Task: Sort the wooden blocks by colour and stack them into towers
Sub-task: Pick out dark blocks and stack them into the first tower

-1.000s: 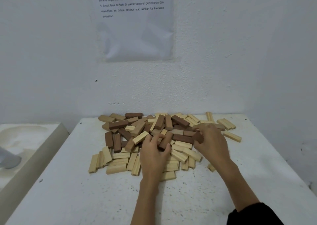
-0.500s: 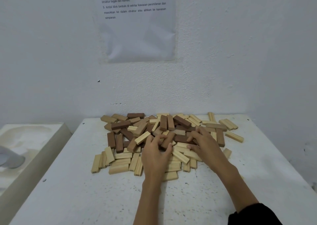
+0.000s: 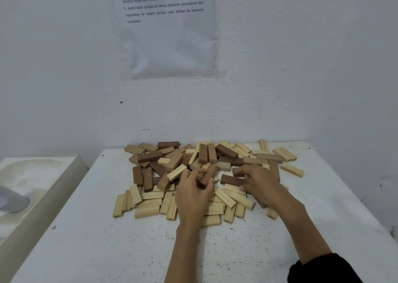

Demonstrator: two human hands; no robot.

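Wooden blocks (image 3: 148,212) in 3 shades, pale, tan and dark brown, lie jumbled, unstacked, toward the far edge of the table (image 3: 107,250).

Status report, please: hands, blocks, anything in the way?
Left hand grips a brown block. Right hand pinches a dark block. Pile unsorted, no towers.

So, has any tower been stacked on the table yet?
No, the wooden blocks all lie in one loose mixed pile on the table.
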